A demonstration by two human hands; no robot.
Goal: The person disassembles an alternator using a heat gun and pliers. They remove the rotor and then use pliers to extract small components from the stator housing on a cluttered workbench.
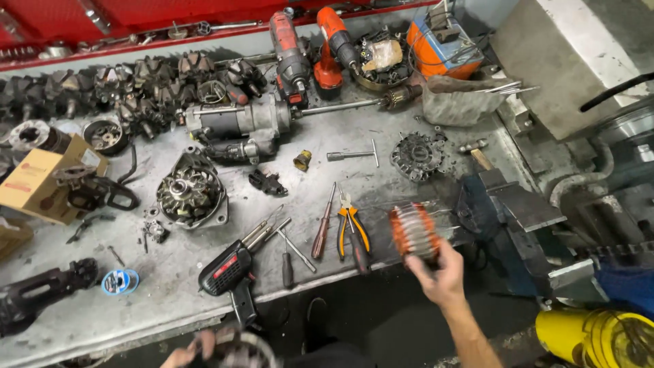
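Gripped in the right hand point(441, 272) at twelve o'clock, copper-wound coil ring point(413, 230), likely heavy, stiff; left hand point(187, 353) clutching round metal housing point(242, 349).

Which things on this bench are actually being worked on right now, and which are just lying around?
In hand:
- copper coil ring, blurred, held by the right hand beside the blue vise
- round metal part, held by the left hand at the bench's front edge

Lying about:
- orange-handled pliers
- screwdriver
- soldering gun
- alternator
- starter motor
- two cordless drills
- solder spool
- cardboard box
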